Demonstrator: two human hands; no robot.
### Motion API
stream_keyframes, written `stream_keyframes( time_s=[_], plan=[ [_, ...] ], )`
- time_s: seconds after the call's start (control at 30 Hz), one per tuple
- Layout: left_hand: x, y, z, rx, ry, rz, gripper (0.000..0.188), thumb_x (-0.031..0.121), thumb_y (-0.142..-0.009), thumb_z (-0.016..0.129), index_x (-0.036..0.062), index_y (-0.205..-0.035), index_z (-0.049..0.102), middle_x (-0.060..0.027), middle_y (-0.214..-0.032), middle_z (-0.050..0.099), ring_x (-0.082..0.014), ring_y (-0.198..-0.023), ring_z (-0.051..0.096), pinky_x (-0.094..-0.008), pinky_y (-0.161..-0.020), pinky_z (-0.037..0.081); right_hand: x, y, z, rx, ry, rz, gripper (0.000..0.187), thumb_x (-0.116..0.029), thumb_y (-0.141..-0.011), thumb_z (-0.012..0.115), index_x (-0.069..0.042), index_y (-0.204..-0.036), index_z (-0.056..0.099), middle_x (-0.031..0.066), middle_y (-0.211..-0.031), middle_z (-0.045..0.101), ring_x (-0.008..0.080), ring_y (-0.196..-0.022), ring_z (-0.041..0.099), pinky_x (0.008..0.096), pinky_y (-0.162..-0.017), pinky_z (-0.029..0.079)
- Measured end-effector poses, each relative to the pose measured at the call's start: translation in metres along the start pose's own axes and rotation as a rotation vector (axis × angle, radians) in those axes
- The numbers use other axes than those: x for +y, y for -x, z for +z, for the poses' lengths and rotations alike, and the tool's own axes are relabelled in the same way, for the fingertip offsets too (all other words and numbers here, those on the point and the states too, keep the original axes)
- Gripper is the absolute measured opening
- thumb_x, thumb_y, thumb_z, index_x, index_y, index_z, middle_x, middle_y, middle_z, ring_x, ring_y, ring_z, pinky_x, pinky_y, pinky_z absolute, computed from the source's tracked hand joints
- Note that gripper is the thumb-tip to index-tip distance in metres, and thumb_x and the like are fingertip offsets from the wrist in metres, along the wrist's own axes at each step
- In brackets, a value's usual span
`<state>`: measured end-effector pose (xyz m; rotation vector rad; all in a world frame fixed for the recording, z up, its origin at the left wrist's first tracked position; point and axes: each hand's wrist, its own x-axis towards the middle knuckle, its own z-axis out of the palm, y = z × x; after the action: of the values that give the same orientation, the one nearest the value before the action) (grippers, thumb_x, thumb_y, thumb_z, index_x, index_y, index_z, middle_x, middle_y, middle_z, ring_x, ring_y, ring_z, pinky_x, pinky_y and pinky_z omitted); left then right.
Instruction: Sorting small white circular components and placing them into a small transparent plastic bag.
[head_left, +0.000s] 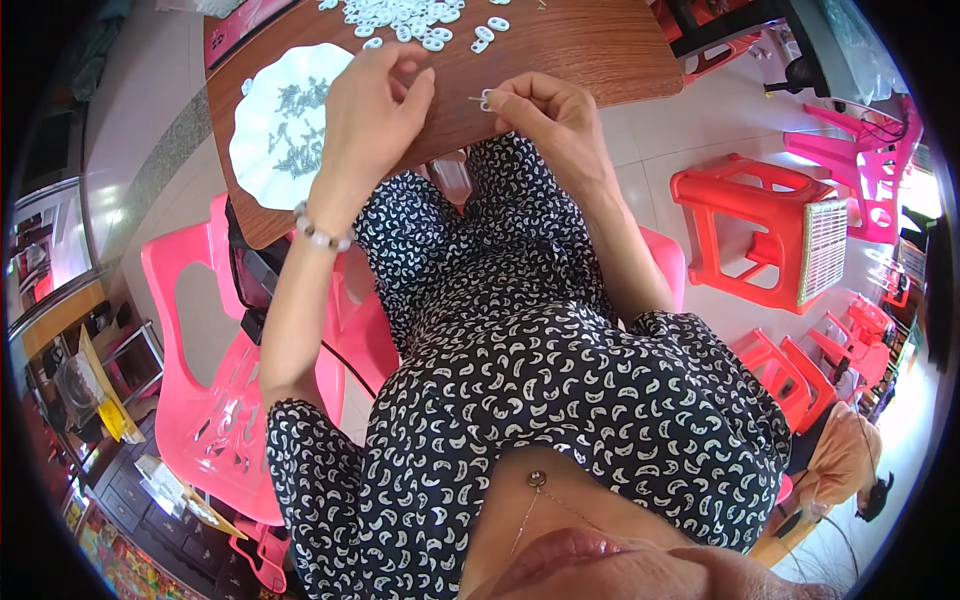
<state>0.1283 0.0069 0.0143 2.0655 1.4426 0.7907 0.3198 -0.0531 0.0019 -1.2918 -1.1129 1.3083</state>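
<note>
At the table's near edge, my right hand (555, 115) pinches a small white plastic piece (487, 100) between thumb and forefinger. A thin metal pin or screw juts from its left side. My left hand (375, 115), with a beaded bracelet on the wrist, hovers beside the white scalloped plate (252, 165). Its fingers are loosely curled, the thumb stands apart, and nothing shows between them. Many small dark metal screws (300, 150) lie on the plate, partly covered by my left hand. A heap of white two-holed plastic pieces (400, 14) spreads over the far part of the table.
The brown wooden table (570, 50) ends just before my lap. A pink chair (215, 410) stands to the left, and a red stool (750, 230) to the right. Farther right are more stools and another person in an orange top (838, 455). A pink tray or box (240, 25) rests at the table's far left.
</note>
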Motion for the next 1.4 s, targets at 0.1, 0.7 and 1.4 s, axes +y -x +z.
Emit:
stream_keyframes(
  time_s=[0.1,0.7,1.4],
  plan=[
    [-0.019,-0.026,0.013,0.024,-0.272,0.259,0.028,0.021,-0.082,0.069,0.0052,-0.105,0.067,-0.0120,-0.090,0.063,-0.0289,-0.083,0.064,-0.0387,-0.069,0.051,0.004,0.000,-0.005,0.024,-0.035,-0.006,0.021,-0.019,-0.088,0.068,0.002,-0.087,0.067,0.0017,-0.073,0.067,0.0053,-0.069,0.061,0.0194,-0.062,0.046],
    [-0.004,0.004,-0.017,-0.181,0.925,-0.510,0.032,0.027,-0.092,0.066,0.0000,-0.108,0.068,-0.0064,-0.090,0.071,-0.0069,-0.075,0.062,-0.0186,-0.068,0.051,-0.008,0.000,0.007,0.021,-0.073,-0.011,0.020,-0.022,-0.088,0.065,-0.003,-0.083,0.066,-0.0034,-0.068,0.058,0.0034,-0.066,0.049,0.0192,-0.060,0.037],
    [-0.008,0.047,-0.019,-0.214,1.056,-0.495,0.027,0.025,-0.092,0.067,0.0014,-0.104,0.069,-0.0048,-0.089,0.070,-0.0075,-0.076,0.062,-0.0199,-0.069,0.051,-0.003,0.004,0.028,0.006,0.071,-0.152,0.019,-0.017,-0.083,0.069,0.001,-0.078,0.066,-0.0005,-0.059,0.060,0.0024,-0.055,0.050,0.0216,-0.049,0.040]
  ],
)
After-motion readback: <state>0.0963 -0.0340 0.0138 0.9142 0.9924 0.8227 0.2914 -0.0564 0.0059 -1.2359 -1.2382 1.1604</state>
